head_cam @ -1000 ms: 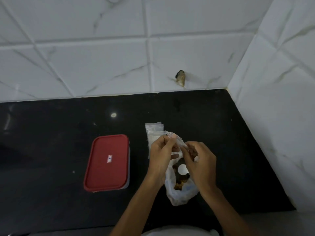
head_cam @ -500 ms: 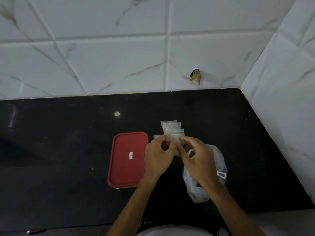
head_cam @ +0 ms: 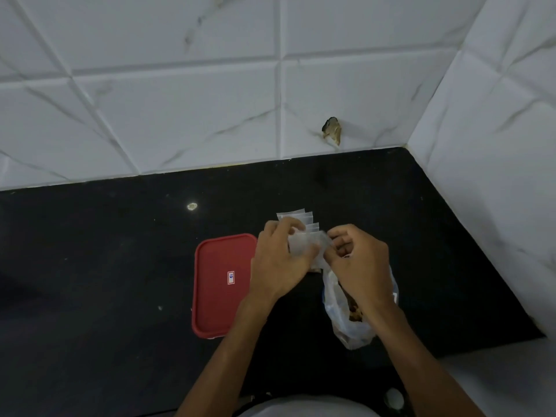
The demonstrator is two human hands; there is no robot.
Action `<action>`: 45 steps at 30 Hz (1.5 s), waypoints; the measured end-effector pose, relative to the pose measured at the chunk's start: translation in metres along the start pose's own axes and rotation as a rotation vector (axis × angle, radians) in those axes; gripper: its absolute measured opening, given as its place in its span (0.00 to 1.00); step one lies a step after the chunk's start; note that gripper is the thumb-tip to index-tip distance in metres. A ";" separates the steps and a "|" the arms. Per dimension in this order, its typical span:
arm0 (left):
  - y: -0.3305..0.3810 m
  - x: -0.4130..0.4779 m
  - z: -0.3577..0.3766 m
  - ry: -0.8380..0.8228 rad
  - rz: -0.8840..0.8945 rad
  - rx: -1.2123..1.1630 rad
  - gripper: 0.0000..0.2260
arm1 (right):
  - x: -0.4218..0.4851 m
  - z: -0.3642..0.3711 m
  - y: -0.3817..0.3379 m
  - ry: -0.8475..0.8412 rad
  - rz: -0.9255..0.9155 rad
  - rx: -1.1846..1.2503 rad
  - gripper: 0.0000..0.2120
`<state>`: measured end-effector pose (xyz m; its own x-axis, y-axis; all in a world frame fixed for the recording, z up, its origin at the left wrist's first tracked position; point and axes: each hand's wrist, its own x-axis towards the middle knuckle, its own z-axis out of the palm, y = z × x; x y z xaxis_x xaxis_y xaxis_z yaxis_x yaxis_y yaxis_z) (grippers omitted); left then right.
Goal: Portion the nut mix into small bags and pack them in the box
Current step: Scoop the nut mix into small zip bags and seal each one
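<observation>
Clear plastic shows between both hands: a small flat zip bag (head_cam: 304, 245) is pinched by the curled fingers of the left hand (head_cam: 279, 261) and right hand (head_cam: 359, 266), just over the fanned stack of spare small clear bags (head_cam: 296, 214) on the black stone counter (head_cam: 120, 266). This looks like the bag-opening step, though blur hides whether its mouth has parted. Next, one hand should hold it open while the other fetches nuts from the large translucent bag of nut mix (head_cam: 340, 322) under the right wrist; the rectangular red-lidded box (head_cam: 219, 296), beside the left hand, is not yet opened.
</observation>
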<state>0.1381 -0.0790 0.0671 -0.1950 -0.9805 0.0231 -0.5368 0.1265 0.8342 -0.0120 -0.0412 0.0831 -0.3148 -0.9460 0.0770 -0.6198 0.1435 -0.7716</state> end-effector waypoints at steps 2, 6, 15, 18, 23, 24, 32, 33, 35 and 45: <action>-0.005 -0.004 0.003 -0.022 -0.088 -0.321 0.19 | -0.001 -0.009 -0.002 0.000 0.032 0.060 0.11; -0.010 -0.011 0.021 -0.027 -0.222 -0.587 0.17 | -0.004 -0.021 -0.009 -0.025 0.032 0.116 0.12; 0.001 -0.018 0.043 -0.119 -0.339 -1.019 0.18 | -0.001 -0.039 -0.011 -0.177 0.135 0.223 0.14; -0.006 -0.017 0.051 -0.155 -0.378 -1.215 0.18 | 0.001 -0.045 -0.008 -0.216 0.156 0.219 0.15; -0.009 -0.021 0.067 -0.236 -0.358 -1.490 0.15 | 0.002 -0.051 -0.002 -0.197 0.095 0.185 0.14; -0.009 -0.022 0.070 -0.254 -0.380 -1.547 0.16 | 0.002 -0.051 -0.001 -0.201 0.088 0.188 0.14; -0.012 -0.018 0.090 -0.201 -0.380 -1.651 0.20 | -0.011 -0.046 0.009 -0.184 -0.004 0.175 0.12; -0.010 -0.019 0.091 -0.206 -0.396 -1.649 0.23 | -0.011 -0.048 0.010 -0.202 -0.004 0.207 0.12; -0.011 -0.018 0.094 -0.231 -0.440 -1.696 0.23 | -0.010 -0.055 0.012 -0.242 0.023 0.305 0.10; -0.031 -0.018 0.103 -0.228 -0.565 -1.907 0.19 | 0.004 -0.063 0.103 -0.344 -0.086 -0.341 0.07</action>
<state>0.0737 -0.0495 -0.0159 -0.5119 -0.7919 -0.3330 0.8075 -0.5758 0.1279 -0.1224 -0.0122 0.0433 -0.0318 -0.9915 -0.1264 -0.8513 0.0931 -0.5163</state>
